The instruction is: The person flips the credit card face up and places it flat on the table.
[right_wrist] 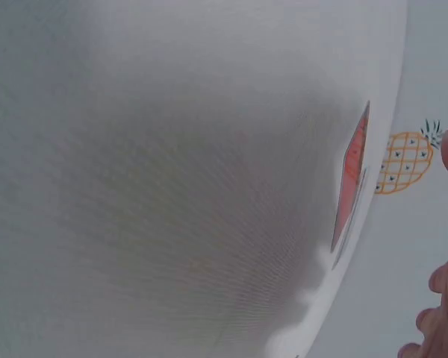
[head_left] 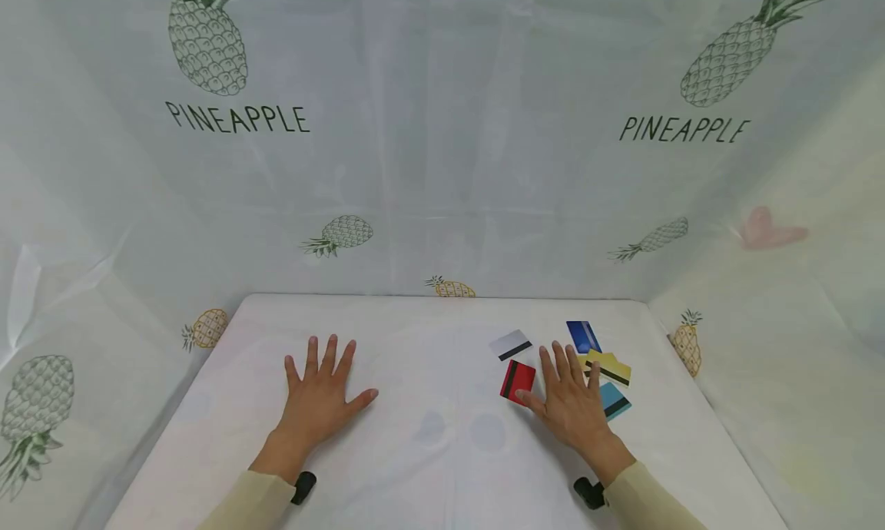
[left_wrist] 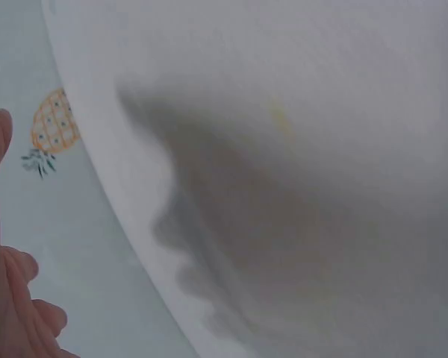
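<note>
My left hand (head_left: pixel 314 403) is over the left half of the white table, fingers spread, holding nothing. In the left wrist view, its fingers (left_wrist: pixel 19 313) show at the edge, with a shadow on the tabletop. My right hand (head_left: pixel 574 407), fingers extended, is above several striped plastic cards and grips none. Its thumb overlaps the corner of a red card (head_left: pixel 515 376); the right wrist view shows this card (right_wrist: pixel 351 183) apart from the hand. A silver-white card (head_left: pixel 512 343) lies behind the red one. A dark blue card (head_left: pixel 584 338), yellow card (head_left: pixel 611 367) and light blue card (head_left: pixel 615 399) are partly overlapped or nearby.
The white tabletop (head_left: pixel 422 376) has a straight back edge and slanting sides. A pale sheet printed with pineapples (head_left: pixel 442 154) hangs behind and beside it. A dark wrist device (head_left: pixel 304 487) sits at the left cuff, another wrist device (head_left: pixel 590 493) at the right.
</note>
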Action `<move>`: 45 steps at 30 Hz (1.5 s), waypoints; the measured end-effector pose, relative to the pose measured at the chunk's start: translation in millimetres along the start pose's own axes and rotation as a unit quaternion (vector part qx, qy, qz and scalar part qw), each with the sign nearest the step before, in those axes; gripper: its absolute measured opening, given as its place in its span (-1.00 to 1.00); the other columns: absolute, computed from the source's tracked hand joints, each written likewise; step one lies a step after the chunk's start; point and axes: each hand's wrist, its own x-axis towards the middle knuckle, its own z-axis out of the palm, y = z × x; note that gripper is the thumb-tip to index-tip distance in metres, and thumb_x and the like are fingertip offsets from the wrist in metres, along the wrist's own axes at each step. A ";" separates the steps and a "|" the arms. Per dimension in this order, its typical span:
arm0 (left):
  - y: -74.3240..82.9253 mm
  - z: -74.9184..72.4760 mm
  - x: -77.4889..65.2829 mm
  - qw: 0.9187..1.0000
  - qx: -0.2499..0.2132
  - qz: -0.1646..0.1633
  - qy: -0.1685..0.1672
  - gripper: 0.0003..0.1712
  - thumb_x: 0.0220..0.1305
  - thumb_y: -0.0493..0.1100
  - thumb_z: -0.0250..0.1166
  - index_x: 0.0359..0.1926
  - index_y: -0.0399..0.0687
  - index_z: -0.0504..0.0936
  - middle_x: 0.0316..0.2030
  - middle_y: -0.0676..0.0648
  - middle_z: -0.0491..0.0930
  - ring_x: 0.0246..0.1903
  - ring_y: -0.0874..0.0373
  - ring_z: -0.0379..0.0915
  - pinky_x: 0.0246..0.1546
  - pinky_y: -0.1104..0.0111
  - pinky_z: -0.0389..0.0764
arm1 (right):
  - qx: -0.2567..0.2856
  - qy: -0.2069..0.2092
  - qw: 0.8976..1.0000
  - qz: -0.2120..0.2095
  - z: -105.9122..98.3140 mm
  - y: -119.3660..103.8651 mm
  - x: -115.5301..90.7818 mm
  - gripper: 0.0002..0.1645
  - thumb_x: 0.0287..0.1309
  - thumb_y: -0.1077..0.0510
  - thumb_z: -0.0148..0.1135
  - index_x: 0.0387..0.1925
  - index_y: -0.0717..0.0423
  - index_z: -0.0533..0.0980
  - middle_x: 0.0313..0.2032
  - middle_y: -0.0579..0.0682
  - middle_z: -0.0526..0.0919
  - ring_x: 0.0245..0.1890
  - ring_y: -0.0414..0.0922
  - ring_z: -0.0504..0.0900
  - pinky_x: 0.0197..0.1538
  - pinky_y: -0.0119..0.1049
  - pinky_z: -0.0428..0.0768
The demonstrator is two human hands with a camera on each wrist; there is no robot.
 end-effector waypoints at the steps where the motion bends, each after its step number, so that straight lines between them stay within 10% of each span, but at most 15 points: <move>1: 4.8 1.0 0.9 1.000 -0.001 0.003 -0.005 0.15 0.32 0.53 0.21 0.66 -0.04 0.15 0.66 -0.33 -0.04 0.64 -0.45 -0.35 0.43 -0.55 -0.34 | 0.002 -0.002 1.000 -0.005 0.6 0.3 0.4 0.15 0.37 -0.48 0.13 0.64 0.19 0.11 0.64 0.28 0.06 0.66 0.32 -0.06 0.51 0.55 -0.21; 10: 87.7 27.8 14.9 0.994 0.009 0.086 -0.064 0.08 0.39 0.55 0.11 0.65 -0.02 0.20 0.65 -0.23 0.06 0.66 -0.32 -0.21 0.49 -0.46 -0.13 | 0.013 -0.032 0.996 -0.078 1.8 0.7 7.6 -0.01 0.45 -0.29 0.19 0.57 0.30 0.23 0.60 0.26 0.21 0.63 0.27 0.11 0.54 0.48 -0.05; 19: 187.1 45.0 18.8 0.968 0.052 0.197 -0.144 0.09 0.37 0.60 0.04 0.64 0.01 0.22 0.66 -0.05 0.10 0.68 -0.05 -0.10 0.56 -0.24 0.06 | 0.017 -0.102 0.990 -0.091 -0.7 -3.0 19.2 -0.25 0.58 -0.09 0.08 0.53 0.31 0.30 0.56 0.25 0.31 0.61 0.26 0.18 0.55 0.44 0.02; 24: 213.3 55.3 19.3 0.957 0.075 0.218 -0.178 0.11 0.35 0.66 -0.03 0.67 0.11 0.17 0.68 0.04 0.05 0.68 0.03 -0.13 0.57 -0.20 0.08 | 0.027 -0.134 0.988 -0.078 8.8 -6.2 20.4 -0.28 0.57 -0.05 0.09 0.53 0.30 0.30 0.56 0.22 0.31 0.62 0.25 0.14 0.57 0.43 -0.02; 31: 204.5 59.4 18.8 0.955 0.067 0.212 -0.198 0.09 0.36 0.65 -0.05 0.66 0.13 0.18 0.67 0.06 0.08 0.68 0.07 -0.10 0.58 -0.21 0.04 | 0.025 -0.137 0.986 -0.095 10.9 -21.3 14.6 -0.25 0.55 -0.09 0.12 0.54 0.25 0.31 0.57 0.16 0.32 0.63 0.21 0.14 0.58 0.39 0.02; 45: 101.2 29.9 9.5 0.969 0.012 0.145 -0.200 0.02 0.43 0.48 0.13 0.59 -0.14 0.30 0.62 -0.14 0.20 0.66 -0.10 -0.03 0.56 -0.25 0.05 | 0.000 -0.132 0.967 -0.217 19.0 -96.3 4.4 -0.27 0.56 -0.17 0.03 0.55 0.12 0.35 0.58 0.02 0.33 0.63 0.06 0.21 0.59 0.23 0.18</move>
